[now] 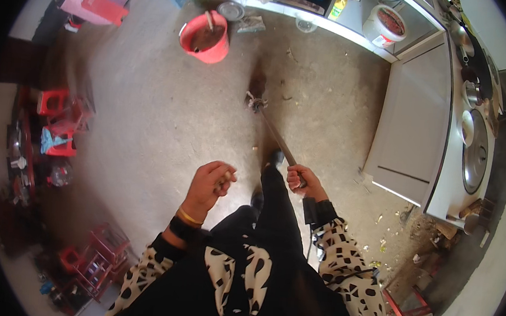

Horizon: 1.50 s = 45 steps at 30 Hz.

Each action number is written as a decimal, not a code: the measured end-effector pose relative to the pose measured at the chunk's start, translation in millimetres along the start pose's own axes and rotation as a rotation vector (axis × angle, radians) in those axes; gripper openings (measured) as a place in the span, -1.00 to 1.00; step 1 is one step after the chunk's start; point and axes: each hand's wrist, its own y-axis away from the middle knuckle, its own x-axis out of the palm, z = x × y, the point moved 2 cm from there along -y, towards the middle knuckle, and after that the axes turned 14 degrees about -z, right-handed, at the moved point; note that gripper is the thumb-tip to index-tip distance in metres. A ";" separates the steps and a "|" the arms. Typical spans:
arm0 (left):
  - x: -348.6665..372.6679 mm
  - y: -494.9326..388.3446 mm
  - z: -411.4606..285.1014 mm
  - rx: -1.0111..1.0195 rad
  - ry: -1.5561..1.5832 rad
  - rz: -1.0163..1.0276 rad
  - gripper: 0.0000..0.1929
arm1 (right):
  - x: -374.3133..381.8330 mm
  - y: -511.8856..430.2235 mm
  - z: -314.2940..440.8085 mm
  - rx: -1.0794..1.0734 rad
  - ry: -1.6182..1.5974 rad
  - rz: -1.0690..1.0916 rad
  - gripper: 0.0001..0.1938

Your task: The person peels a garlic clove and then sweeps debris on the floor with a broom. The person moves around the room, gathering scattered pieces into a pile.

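Observation:
My right hand (303,180) is closed around the upper end of a wooden mop handle (279,137). The handle slants down and away to a small mop head with pale strands (256,102), which is on the concrete floor. A dark patch, perhaps wet mop cloth or shadow, extends beyond those strands. My left hand (212,184) hangs in the air over the floor, to the left of my legs. Its fingers are loosely curled with a gap inside them, and no object shows there. A black shoe (274,156) is close beside the handle.
Ahead stands a red bucket (206,48) of brown water with a stick in it. A white counter cabinet (412,122) lines the right. Red plastic stools (58,141) are at the left. Litter (383,246) lies on the floor at the lower right, near a red-framed stool (409,307).

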 end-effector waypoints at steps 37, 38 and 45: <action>214.1 -317.0 -336.9 -0.168 -0.331 0.296 -0.82 | 223.5 22.7 279.6 -0.644 -0.196 -0.037 -0.78; 220.9 -315.5 -335.0 -0.153 -0.349 0.324 -0.82 | 229.6 6.7 308.9 -0.810 -0.187 0.047 -0.80; 238.5 -318.2 -324.9 -0.119 -0.487 0.316 -0.82 | 112.6 -51.1 395.2 -0.440 -1.071 0.534 -0.82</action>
